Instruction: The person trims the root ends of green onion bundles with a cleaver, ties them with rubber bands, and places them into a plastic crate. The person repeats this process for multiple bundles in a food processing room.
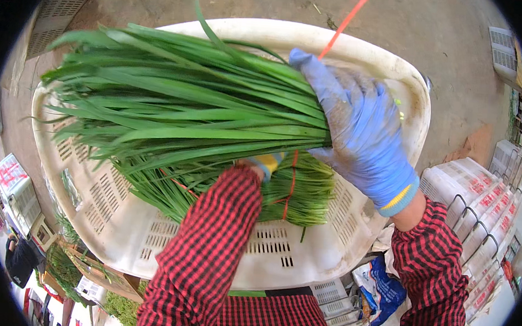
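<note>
A thick bunch of garlic chives [199,101] lies across the upper part of a white slotted plastic basket [293,268], its leaf tips to the left. My right hand [364,119], in a soiled blue glove, is closed around the stem end. From that grip a red tie strip [344,26] sticks out. Under this bunch is my left hand [267,163]; only its yellow and blue glove cuff shows and its fingers are hidden. Beside it in the basket rests another chive bunch [313,197], bound with a red tie [291,186].
White crates [470,202] are stacked at the right. A blue and white bag [382,292] lies below the basket's right side. Another slotted crate [62,13] stands at the upper left. A person in dark clothing [22,261] is at the far left, near leafy greens [60,267].
</note>
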`<state>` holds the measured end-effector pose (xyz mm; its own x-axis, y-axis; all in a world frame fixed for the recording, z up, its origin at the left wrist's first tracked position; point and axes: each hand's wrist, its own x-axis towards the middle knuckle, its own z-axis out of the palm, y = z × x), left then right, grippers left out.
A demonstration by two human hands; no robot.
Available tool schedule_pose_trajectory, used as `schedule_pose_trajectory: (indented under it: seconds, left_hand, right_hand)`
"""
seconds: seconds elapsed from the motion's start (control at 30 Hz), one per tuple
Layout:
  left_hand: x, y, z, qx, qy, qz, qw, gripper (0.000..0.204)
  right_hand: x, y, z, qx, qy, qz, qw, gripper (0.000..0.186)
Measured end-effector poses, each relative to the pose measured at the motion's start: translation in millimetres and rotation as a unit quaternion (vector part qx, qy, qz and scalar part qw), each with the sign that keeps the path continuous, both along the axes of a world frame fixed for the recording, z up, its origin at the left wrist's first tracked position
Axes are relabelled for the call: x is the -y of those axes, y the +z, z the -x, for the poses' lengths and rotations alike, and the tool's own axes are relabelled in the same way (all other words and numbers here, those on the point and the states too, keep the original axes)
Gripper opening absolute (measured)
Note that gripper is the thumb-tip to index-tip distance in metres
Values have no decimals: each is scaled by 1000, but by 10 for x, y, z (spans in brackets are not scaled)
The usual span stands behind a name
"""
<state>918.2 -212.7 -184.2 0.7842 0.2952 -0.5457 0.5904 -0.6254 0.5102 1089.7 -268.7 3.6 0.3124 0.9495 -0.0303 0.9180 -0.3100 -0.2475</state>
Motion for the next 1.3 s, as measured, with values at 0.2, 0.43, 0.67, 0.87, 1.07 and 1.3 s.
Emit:
schedule_pose_trajectory:
  seconds: [0.2, 0.43, 0.67, 0.87, 1.07, 1.3]
  left_hand:
    - [75, 92, -94, 24, -107, -162, 981, 68]
    - [-48, 145, -123, 159, -75, -146, 973, 66]
    - [-334, 587, -1, 306, -60, -83, 946, 45]
    - [-798, 199, -312, 216, -58, -177, 959, 68]
    - [-846, -89, -281, 243, -50, -144, 958, 62]
    - [-441, 1242, 970, 190, 157, -20, 969, 56]
  right_hand:
    - [-6, -800, -69, 28, -15, 93, 995, 99]
    - [-81, -1121, -148, -63, -30, 181, 981, 92]
    - [26, -1239, 227, 52, -151, 54, 986, 72]
    - [-1, -1639, 159, 49, -188, 27, 981, 56]
    - [-41, -1800, 111, 38, -191, 44, 980, 45]
    - [-45, -1638, 133, 13, -185, 48, 981, 48]
